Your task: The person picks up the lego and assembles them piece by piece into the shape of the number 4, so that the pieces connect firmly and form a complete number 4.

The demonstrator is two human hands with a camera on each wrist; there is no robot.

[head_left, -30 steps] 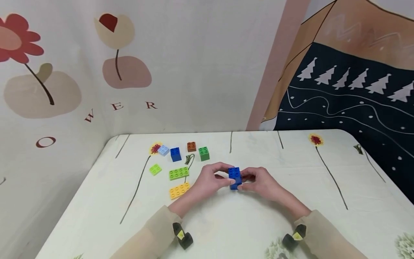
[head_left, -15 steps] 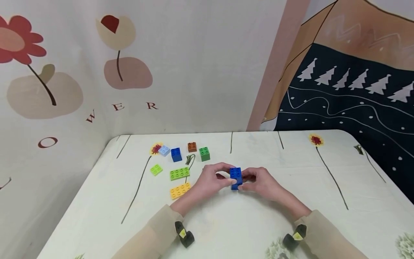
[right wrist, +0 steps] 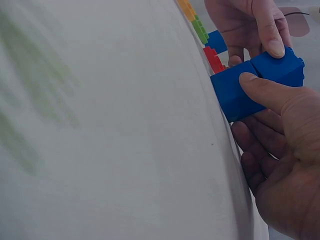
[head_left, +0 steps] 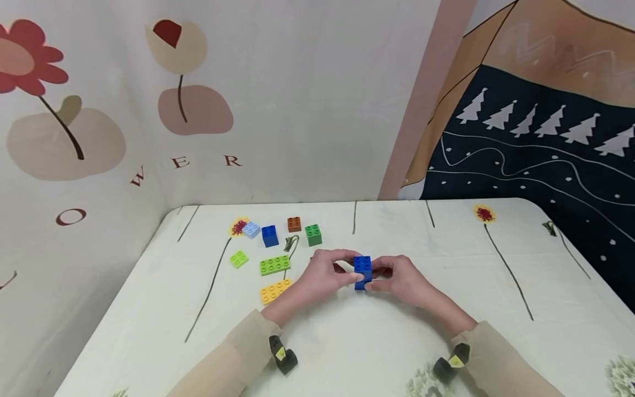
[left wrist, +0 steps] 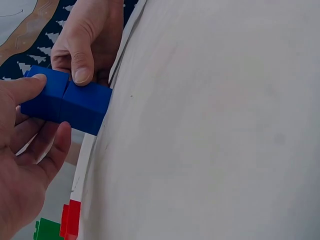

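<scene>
Two blue building bricks stand one on top of the other at the middle of the table, with a thin seam between them. My left hand (head_left: pixel 324 273) pinches the upper blue brick (head_left: pixel 362 263), its thumb on the near side. From the right, my right hand (head_left: pixel 399 279) grips the lower blue brick (head_left: pixel 360 286) between thumb and fingers. Studs show on top of the upper brick in the head view. The wrist views show both thumbs flat against the blue sides, with the lower brick (left wrist: pixel 86 107) right at the tabletop.
Left of my hands lie a yellow brick (head_left: pixel 272 293), lime bricks (head_left: pixel 274 266) (head_left: pixel 238 259), a light blue brick (head_left: pixel 251 230), another blue brick (head_left: pixel 270 236), a brown brick (head_left: pixel 294 224) and a green brick (head_left: pixel 313 235). A red brick (left wrist: pixel 71 220) shows in the wrist views.
The upper blue brick has shifted very slightly right, sitting more squarely over the lower one. Both hands keep their grips, and the loose bricks stay where they were.
</scene>
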